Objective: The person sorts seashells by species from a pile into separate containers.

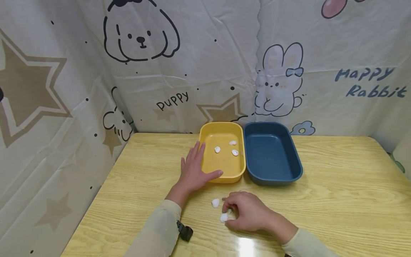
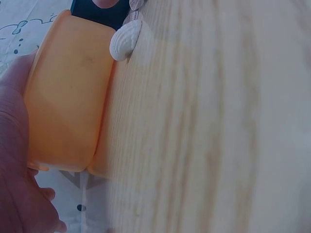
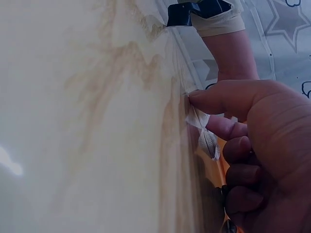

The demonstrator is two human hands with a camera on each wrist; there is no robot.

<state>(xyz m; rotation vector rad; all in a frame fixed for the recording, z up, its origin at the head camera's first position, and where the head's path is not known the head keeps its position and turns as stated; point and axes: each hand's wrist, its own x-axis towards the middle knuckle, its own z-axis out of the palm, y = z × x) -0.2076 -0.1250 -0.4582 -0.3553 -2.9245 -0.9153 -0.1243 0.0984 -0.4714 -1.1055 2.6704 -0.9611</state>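
My right hand [image 1: 248,212] pinches a white seashell [image 1: 223,217] on the table between thumb and forefinger; its other fingers are curled in the right wrist view. Just beyond lies a second white shell [image 1: 215,203], ribbed in the left wrist view. Small darker shells [image 1: 229,211] sit partly hidden by the right hand. My left hand [image 1: 194,171] rests against the near left corner of a yellow bin [image 1: 224,178], its fingers spread along the side and the thumb over the front rim. Inside that bin are three white shells [image 1: 235,152].
A dark blue bin [image 1: 273,182] stands directly right of the yellow one. Both are near the back edge of the wood-grain table [image 1: 346,192]. Behind and to the left hangs a printed cloth [image 1: 205,64]. A black strap device [image 1: 185,232] is on the left sleeve.
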